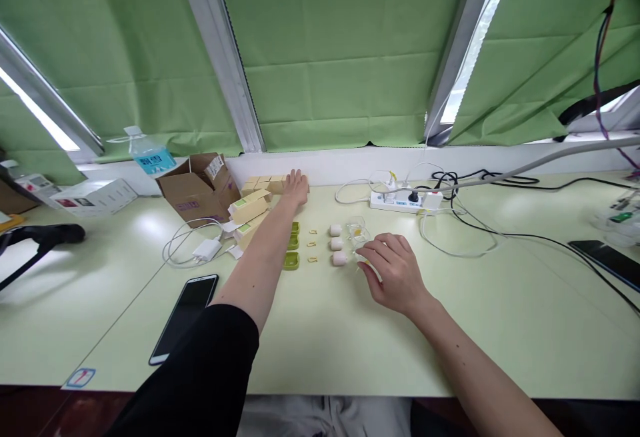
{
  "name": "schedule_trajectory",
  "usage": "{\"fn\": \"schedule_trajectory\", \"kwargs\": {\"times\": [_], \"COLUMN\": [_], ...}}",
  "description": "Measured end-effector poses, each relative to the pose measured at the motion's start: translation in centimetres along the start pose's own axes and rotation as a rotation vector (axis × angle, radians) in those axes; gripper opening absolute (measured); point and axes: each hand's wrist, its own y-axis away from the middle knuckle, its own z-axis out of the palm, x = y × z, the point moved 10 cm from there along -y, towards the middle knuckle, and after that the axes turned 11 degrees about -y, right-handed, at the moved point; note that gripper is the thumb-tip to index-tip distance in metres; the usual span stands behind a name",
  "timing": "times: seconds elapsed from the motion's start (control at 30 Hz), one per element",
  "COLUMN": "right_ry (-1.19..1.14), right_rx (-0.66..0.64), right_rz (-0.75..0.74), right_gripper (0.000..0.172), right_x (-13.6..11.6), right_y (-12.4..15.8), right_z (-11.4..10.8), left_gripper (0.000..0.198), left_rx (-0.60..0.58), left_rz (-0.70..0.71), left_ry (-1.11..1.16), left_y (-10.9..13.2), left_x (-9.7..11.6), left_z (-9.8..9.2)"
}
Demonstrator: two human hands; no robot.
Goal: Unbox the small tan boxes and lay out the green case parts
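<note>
My left hand reaches to the back of the table, its fingers stretched over the right end of a row of small yellow boxes. Whether it grips a box is hidden. Nearer to me, my right hand is curled, thumb and fingertips around a clear plastic piece that they partly cover. Other clear plastic pieces lie just behind it. To the left stand three pale pink cups or caps in a column. Beside them are three small gold-coloured clips and three green trays, partly behind my left forearm.
An open cardboard box and loose yellow cartons stand left of my arm. A white charger and a phone lie nearby. A power strip with tangled cables runs along the back right; another phone lies far right.
</note>
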Motion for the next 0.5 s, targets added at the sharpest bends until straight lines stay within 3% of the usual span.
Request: {"fn": "schedule_trajectory", "kwargs": {"times": [0.23, 0.4, 0.5], "right_ry": [0.008, 0.014, 0.030], "right_rx": [-0.017, -0.025, -0.031], "right_rz": [0.000, -0.006, 0.020], "right_gripper": [0.015, 0.015, 0.015], "right_x": [-0.5, -0.6, -0.1], "right_y": [-0.3, -0.1, 0.2], "right_z": [0.4, 0.6, 0.8], "left_gripper": [0.062, 0.054, 0.054], "left_rx": [0.039, 0.058, 0.082], "left_rz": [0.008, -0.030, -0.044], "left_ry": [0.006, 0.027, 0.038], "left_y": [0.3, 2.2, 3.3], "left_x": [0.4, 1.0, 1.3], "left_z": [-1.0, -1.8, -3.3]}}
